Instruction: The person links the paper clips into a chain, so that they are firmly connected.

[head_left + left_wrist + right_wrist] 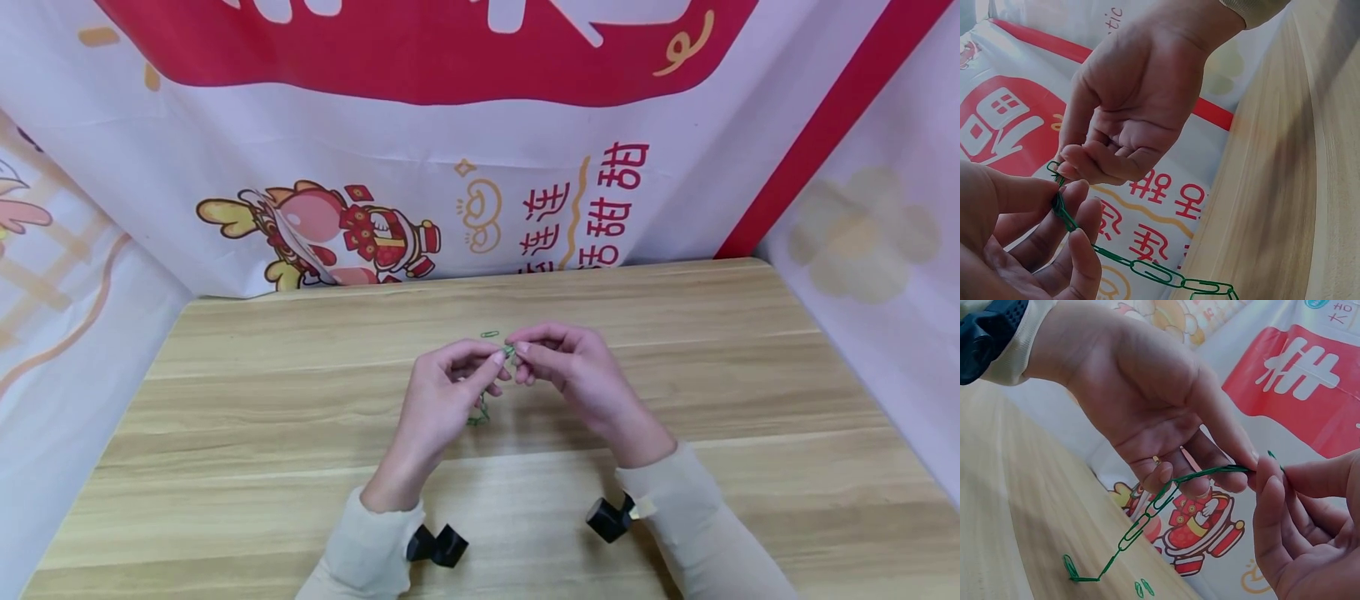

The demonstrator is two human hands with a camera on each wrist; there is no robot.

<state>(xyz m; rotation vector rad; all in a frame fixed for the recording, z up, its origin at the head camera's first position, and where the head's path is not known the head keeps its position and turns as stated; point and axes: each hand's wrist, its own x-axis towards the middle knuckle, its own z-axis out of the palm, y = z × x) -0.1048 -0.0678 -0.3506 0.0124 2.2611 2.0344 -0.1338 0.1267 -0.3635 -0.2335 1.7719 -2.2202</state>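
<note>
My left hand [447,392] pinches the end of a chain of green paper clips [1157,273] between thumb and index finger. The chain passes along the other fingers and hangs down, its lower links [1087,579] on the wooden table. Facing it, my right hand [581,375] pinches a green paper clip [1053,167] at the chain's end. Both sets of fingertips nearly meet. Fingers partly cover the clip, so I cannot tell whether it is hooked into the chain.
Just beyond the hands, a loose green paper clip [490,334] lies on the wooden table [300,433]. Printed cloth [420,133] hangs behind the table's far edge and along both sides. Small black cameras [609,518] are strapped at both wrists.
</note>
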